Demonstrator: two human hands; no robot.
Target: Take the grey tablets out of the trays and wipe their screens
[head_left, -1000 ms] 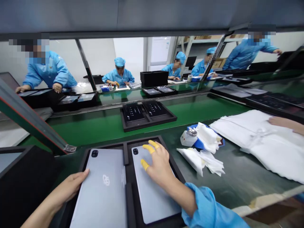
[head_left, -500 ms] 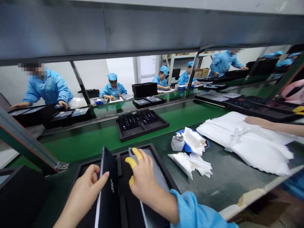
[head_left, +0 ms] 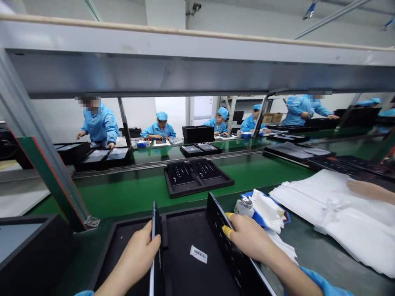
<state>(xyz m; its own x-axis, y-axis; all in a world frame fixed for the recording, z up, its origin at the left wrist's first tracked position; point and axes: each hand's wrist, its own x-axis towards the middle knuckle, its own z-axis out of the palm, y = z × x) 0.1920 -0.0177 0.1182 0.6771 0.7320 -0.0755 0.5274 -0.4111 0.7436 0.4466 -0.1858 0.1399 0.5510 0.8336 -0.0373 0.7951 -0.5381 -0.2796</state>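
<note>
Left hand: the left hand [head_left: 132, 257], at 6 o'clock, has gone from resting on a flat tablet to gripping it; that left tablet [head_left: 156, 242] now stands on edge, seen edge-on.
Right hand: the right hand [head_left: 247, 234], at 5 o'clock, has moved off the tablet's face to its edge, its yellow finger cots [head_left: 227, 232] now turned toward 3 o'clock.
Right tablet: the right tablet [head_left: 216, 213] has risen from flat and now leans upright, showing its black side.
Tray: the black tray [head_left: 179, 267] now lies uncovered, with a barcode label [head_left: 198, 254] showing on its floor.
View: the view has tilted up, bringing the ceiling [head_left: 247, 20] and a security camera [head_left: 194, 6] in at 12 o'clock.
</note>
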